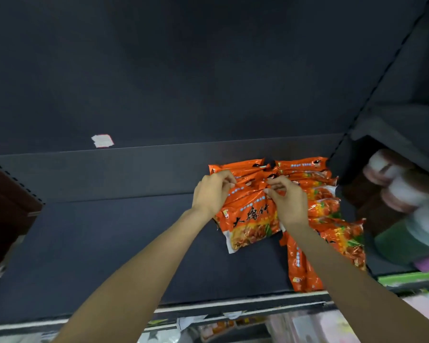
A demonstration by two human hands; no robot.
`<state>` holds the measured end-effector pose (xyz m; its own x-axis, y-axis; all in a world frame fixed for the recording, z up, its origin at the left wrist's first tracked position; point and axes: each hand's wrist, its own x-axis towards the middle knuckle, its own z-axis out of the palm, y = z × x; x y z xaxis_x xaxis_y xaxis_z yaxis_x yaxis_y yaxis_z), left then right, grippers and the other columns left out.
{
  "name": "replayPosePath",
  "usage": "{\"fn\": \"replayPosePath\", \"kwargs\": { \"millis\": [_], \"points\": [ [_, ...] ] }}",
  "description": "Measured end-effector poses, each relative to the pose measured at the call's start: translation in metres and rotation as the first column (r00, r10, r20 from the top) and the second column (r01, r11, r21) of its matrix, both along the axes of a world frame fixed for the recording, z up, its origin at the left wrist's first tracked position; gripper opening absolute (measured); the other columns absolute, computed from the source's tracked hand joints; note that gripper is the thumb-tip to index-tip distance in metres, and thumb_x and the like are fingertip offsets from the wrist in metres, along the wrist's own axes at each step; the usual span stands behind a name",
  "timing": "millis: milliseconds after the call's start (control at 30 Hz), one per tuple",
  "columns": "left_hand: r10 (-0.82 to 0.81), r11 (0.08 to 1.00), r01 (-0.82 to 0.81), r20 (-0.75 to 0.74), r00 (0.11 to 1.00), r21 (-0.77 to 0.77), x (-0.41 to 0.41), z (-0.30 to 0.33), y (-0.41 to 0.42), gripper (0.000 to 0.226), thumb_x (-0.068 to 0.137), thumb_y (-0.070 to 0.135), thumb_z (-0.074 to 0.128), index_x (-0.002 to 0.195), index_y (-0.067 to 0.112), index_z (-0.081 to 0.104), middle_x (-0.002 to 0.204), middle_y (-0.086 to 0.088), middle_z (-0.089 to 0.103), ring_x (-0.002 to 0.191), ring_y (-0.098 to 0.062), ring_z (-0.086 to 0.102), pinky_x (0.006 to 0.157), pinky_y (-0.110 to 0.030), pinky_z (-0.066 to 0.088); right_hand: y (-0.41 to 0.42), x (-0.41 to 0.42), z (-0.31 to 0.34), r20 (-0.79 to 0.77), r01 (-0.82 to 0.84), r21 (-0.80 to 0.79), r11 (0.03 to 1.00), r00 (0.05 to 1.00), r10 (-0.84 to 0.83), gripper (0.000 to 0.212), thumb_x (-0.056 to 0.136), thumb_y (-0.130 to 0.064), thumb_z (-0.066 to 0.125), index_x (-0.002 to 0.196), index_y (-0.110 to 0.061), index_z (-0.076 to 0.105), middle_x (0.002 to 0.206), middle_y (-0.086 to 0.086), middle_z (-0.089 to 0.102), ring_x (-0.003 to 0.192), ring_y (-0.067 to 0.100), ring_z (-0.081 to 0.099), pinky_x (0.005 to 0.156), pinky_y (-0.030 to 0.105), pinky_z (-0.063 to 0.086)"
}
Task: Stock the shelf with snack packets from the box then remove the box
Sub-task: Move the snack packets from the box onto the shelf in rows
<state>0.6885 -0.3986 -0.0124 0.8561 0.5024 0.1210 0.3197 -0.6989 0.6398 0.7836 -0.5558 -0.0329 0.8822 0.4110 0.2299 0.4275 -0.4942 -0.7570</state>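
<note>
Left arm: bare, extended forward and up from the lower left, wrist nearly straight. Left hand [212, 194]: shown back-side up, fingers [227, 180] curled, tips pinched on the top edge of an orange snack packet [248, 219].

Right arm: bare, extended from the lower right, angled inward toward the left arm. Right hand [286, 201]: shown back-side up, fingers bent, thumb and forefinger pinched on the same packet's top edge. Both hands are held close together, near but apart.
</note>
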Motion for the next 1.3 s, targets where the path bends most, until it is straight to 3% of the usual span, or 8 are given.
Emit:
{"fn": "replayPosePath", "kwargs": {
  "millis": [100, 200, 333, 433, 633, 767, 933, 1300],
  "points": [
    [-0.076, 0.997, 0.073, -0.096, 0.992, -0.038, 0.010, -0.003, 0.001, 0.022, 0.096, 0.018, 0.050, 0.110, 0.020, 0.066, 0.115, 0.001, 0.067, 0.106, -0.019, 0.062, 0.090, -0.038, 0.051, 0.001, 0.011, -0.008, 0.011, -0.014, -0.078, 0.997, 1.000, 0.015, 0.017, 0.082, -0.012, 0.069, 0.098, -0.016, 0.065, 0.099, 0.000, 0.064, 0.091, 0.014, 0.061, 0.080, 0.030, 0.052],
    [-0.175, 0.979, 0.193, -0.214, 0.961, 0.063, 0.013, -0.007, -0.002, 0.031, 0.095, 0.026, 0.051, 0.124, 0.019, 0.059, 0.131, -0.004, 0.056, 0.123, -0.021, 0.049, 0.105, -0.038, 0.039, -0.001, 0.016, -0.012, 0.013, -0.050, -0.195, 0.980, 0.998, 0.054, 0.018, 0.084, -0.013, 0.067, 0.101, -0.016, 0.065, 0.112, 0.006, 0.058, 0.103, 0.021, 0.059, 0.085, 0.031, 0.051],
    [-0.141, 0.965, 0.187, -0.233, 0.962, 0.186, 0.005, -0.007, -0.010, 0.039, 0.094, 0.030, 0.052, 0.132, 0.021, 0.051, 0.141, 0.000, 0.044, 0.130, -0.020, 0.038, 0.108, -0.038, 0.031, -0.004, 0.013, -0.004, 0.065, -0.090, -0.261, 0.961, 0.992, 0.111, 0.021, 0.086, -0.015, 0.064, 0.108, -0.016, 0.064, 0.118, 0.005, 0.051, 0.119, 0.021, 0.046, 0.085, 0.024, 0.042],
    [-0.100, 0.953, 0.148, -0.187, 0.977, 0.264, -0.005, -0.002, -0.018, 0.038, 0.094, 0.030, 0.050, 0.131, 0.022, 0.050, 0.138, 0.003, 0.046, 0.127, -0.018, 0.040, 0.104, -0.036, 0.033, -0.003, 0.007, 0.007, 0.107, -0.148, -0.228, 0.962, 0.979, 0.176, 0.023, 0.086, -0.015, 0.064, 0.109, -0.016, 0.064, 0.116, 0.002, 0.052, 0.116, 0.018, 0.046, 0.085, 0.020, 0.037],
    [0.061, 0.960, -0.043, -0.056, 0.997, 0.278, -0.057, 0.018, -0.027, 0.031, 0.095, 0.029, 0.048, 0.125, 0.022, 0.054, 0.116, 0.002, 0.059, 0.108, -0.019, 0.052, 0.091, -0.033, 0.042, 0.010, -0.030, 0.027, 0.081, -0.327, -0.097, 0.940, 0.939, 0.335, 0.021, 0.086, -0.011, 0.063, 0.106, -0.016, 0.064, 0.110, 0.001, 0.057, 0.101, 0.017, 0.058, 0.091, 0.032, 0.048],
    [0.218, 0.952, -0.229, 0.075, 0.973, 0.202, -0.116, 0.028, -0.024, 0.025, 0.094, 0.029, 0.050, 0.116, 0.021, 0.059, 0.109, 0.002, 0.062, 0.105, -0.016, 0.055, 0.083, -0.032, 0.045, 0.032, -0.079, 0.038, 0.074, -0.424, -0.059, 0.904, 0.901, 0.428, 0.022, 0.084, -0.004, 0.060, 0.102, -0.017, 0.065, 0.100, -0.001, 0.061, 0.087, 0.011, 0.059, 0.082, 0.027, 0.049],
    [0.354, 0.906, -0.374, 0.133, 0.926, 0.199, -0.212, 0.034, -0.002, 0.025, 0.093, 0.028, 0.051, 0.114, 0.018, 0.061, 0.110, 0.001, 0.063, 0.104, -0.017, 0.058, 0.083, -0.033, 0.047, 0.074, -0.169, 0.049, 0.056, -0.550, -0.050, 0.833, 0.832, 0.552, 0.022, 0.083, -0.002, 0.058, 0.099, -0.016, 0.065, 0.089, -0.004, 0.059, 0.076, 0.010, 0.057, 0.073, 0.019, 0.044],
    [0.489, 0.853, -0.502, 0.121, 0.864, 0.142, -0.497, 0.033, 0.087, 0.021, 0.090, 0.025, 0.056, 0.108, 0.017, 0.064, 0.102, -0.002, 0.067, 0.097, -0.020, 0.062, 0.081, -0.038, 0.051, 0.177, -0.441, 0.050, 0.001, -0.710, -0.069, 0.701, 0.703, 0.711, 0.022, 0.088, -0.006, 0.055, 0.103, -0.018, 0.064, 0.093, -0.003, 0.060, 0.080, 0.009, 0.056, 0.073, 0.017, 0.041]
  ]
}}
